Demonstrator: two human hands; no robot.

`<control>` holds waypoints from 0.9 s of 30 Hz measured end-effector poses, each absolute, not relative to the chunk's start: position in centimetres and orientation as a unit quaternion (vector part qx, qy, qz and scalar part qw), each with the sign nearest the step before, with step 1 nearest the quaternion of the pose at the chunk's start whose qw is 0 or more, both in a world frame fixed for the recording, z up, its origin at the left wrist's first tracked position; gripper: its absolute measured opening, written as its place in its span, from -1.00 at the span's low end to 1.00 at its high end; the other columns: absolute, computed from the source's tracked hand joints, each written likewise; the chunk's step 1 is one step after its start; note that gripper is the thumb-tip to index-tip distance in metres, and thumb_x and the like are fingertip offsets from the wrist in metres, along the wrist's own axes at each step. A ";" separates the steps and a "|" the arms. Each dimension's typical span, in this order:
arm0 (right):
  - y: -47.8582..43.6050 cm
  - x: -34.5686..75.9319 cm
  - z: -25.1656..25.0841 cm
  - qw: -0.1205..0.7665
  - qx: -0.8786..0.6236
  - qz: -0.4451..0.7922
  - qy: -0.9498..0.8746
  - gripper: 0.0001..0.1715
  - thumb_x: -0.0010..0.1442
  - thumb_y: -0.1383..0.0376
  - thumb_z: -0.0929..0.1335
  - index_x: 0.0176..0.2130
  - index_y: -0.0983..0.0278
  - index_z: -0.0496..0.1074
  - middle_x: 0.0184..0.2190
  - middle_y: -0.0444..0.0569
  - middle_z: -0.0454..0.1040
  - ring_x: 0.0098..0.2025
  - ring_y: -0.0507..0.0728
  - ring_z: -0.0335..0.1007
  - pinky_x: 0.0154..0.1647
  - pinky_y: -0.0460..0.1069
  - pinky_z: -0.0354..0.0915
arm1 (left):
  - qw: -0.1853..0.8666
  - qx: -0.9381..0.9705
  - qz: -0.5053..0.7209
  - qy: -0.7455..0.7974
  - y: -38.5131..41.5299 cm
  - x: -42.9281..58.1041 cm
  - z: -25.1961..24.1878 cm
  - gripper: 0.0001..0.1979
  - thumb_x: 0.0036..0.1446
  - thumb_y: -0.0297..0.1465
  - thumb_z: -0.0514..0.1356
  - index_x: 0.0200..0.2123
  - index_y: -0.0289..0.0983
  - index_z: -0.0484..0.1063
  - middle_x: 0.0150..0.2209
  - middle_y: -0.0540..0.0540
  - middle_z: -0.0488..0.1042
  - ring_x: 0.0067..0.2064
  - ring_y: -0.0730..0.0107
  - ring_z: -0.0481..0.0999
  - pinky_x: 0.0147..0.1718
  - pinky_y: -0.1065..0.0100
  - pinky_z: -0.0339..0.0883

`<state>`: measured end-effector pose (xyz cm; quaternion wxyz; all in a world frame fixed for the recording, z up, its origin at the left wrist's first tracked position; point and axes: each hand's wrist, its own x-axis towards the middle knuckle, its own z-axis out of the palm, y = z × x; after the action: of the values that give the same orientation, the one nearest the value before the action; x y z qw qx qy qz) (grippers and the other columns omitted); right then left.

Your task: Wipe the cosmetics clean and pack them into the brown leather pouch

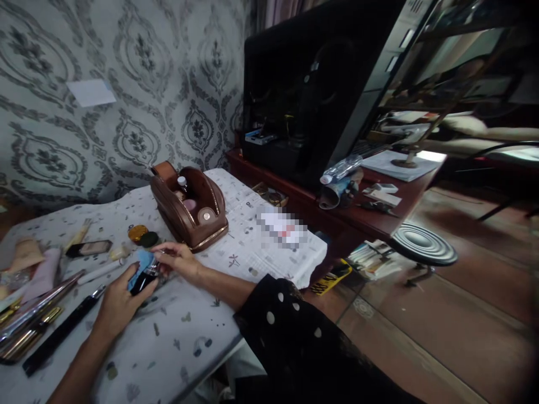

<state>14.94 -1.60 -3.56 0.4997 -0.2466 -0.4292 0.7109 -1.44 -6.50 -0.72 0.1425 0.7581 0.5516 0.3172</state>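
My left hand is closed around a small black bottle with a shiny silver neck. A light blue cloth or wipe lies against the bottle, partly hidden by the fingers. My right hand pinches at the bottle's silver end; its fingertips are partly hidden. Just beyond the hands stand a dark round-lidded jar and an amber-coloured lid or jar. Behind them, a brown leather cosmetic bag gapes with a white-capped bottle inside.
To the left lie a long black pen-like tool, a gold tube, a pink tube and a foundation bottle on the patterned tablecloth. A television and a plastic bottle are on the right.
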 end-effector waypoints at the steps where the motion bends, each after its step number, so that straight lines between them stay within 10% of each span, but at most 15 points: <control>1: -1.5 14.9 -3.6 0.498 -0.245 0.714 -0.427 -0.40 -0.14 -0.05 0.56 -0.25 0.27 0.43 -0.60 -0.25 0.41 -0.61 -0.05 0.27 -0.62 -0.14 0.25 | 0.135 0.755 0.316 0.559 -6.7 -1.4 -0.7 -0.64 0.02 -0.05 0.21 -0.27 -0.21 0.40 -0.50 0.07 0.46 -0.51 0.39 0.41 -0.48 0.45 0.31; 21: -0.8 15.0 -4.4 0.501 -0.254 0.712 -0.421 -0.39 -0.18 -0.04 0.56 -0.28 0.28 0.39 -0.54 -0.21 0.49 -0.65 -0.09 0.21 -0.71 -0.18 0.14 | 0.086 0.722 0.377 0.574 -9.7 -2.7 -1.1 -0.63 0.24 -0.22 0.00 -0.58 -0.22 0.27 -0.60 0.02 0.32 -0.51 0.42 0.30 -0.43 0.41 0.20; 27: -1.7 15.2 -3.5 0.473 -0.219 0.733 -0.437 -0.40 -0.09 0.03 0.54 -0.13 0.30 0.47 -0.44 -0.12 0.52 -0.57 -0.05 0.30 -0.62 -0.13 0.23 | 0.117 0.655 0.472 0.578 -8.5 -1.9 0.3 -0.77 0.20 -0.34 0.08 -0.14 -0.26 0.46 -0.18 -0.08 0.55 -0.14 0.29 0.50 -0.12 0.37 0.33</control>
<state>15.23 -1.72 -3.46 0.4728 -0.2195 -0.4365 0.7333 -1.88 -8.47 0.26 0.1167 0.6554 0.5779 0.4721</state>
